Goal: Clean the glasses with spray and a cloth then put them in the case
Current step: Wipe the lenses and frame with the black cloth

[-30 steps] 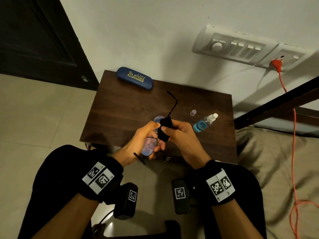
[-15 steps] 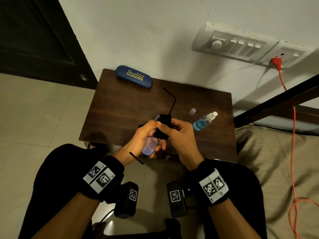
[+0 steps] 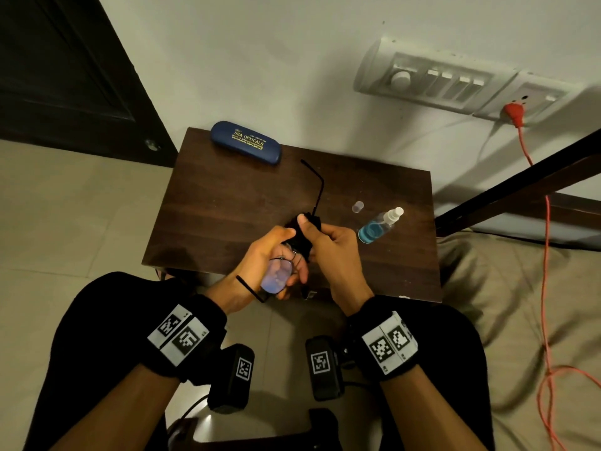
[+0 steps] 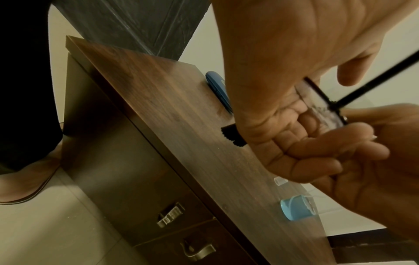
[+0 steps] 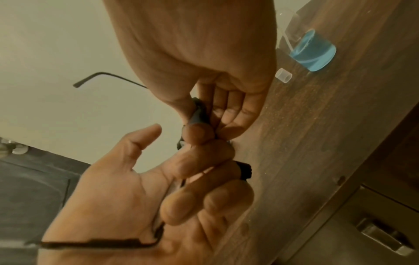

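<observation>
Thin black-framed glasses (image 3: 276, 275) pinched in left hand (image 3: 266, 255) above table's near edge; black cloth (image 3: 304, 232) gripped by right hand (image 3: 335, 252), rubbing far lens. Closed dark-blue oblong case (image 3: 246, 142) far-left, nearer left hand, long axis slanting along table's back edge.

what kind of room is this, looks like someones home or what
Most likely a bedroom at home: a small wooden bedside cabinet with drawers stands against the wall, rumpled bedding lies beside it, and a wall switchboard has an orange cord plugged in.
</observation>
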